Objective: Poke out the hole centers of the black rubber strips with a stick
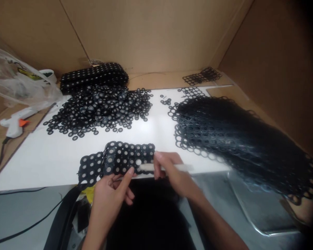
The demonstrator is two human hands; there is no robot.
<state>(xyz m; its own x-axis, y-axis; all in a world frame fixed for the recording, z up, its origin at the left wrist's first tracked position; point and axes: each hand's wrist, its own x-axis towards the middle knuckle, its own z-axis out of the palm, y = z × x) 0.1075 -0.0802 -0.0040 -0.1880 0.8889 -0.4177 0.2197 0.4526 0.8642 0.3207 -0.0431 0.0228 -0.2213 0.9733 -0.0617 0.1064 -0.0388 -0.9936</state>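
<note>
A black perforated sheet point(125, 152) of joined rings, most filled with small discs, lies at the table's near edge, partly folded over itself on the left. My left hand point(114, 191) is closed on its near edge, thumb on top and fingers underneath. My right hand point(172, 170) is closed around a slim white pen-like stick point(147, 167). The stick's tip points left and rests at or just above a ring near my left thumb; I cannot tell whether it touches. One ring beside the tip looks white, without a disc colour like the others.
Loose black ring-shaped pieces point(101, 104) are heaped at the back left, before a rolled filled sheet point(94, 76). A large stack of black ring mesh point(232, 132) covers the right side, overhanging the front edge. A glue gun point(15, 121) and plastic bag point(18, 80) sit at the left.
</note>
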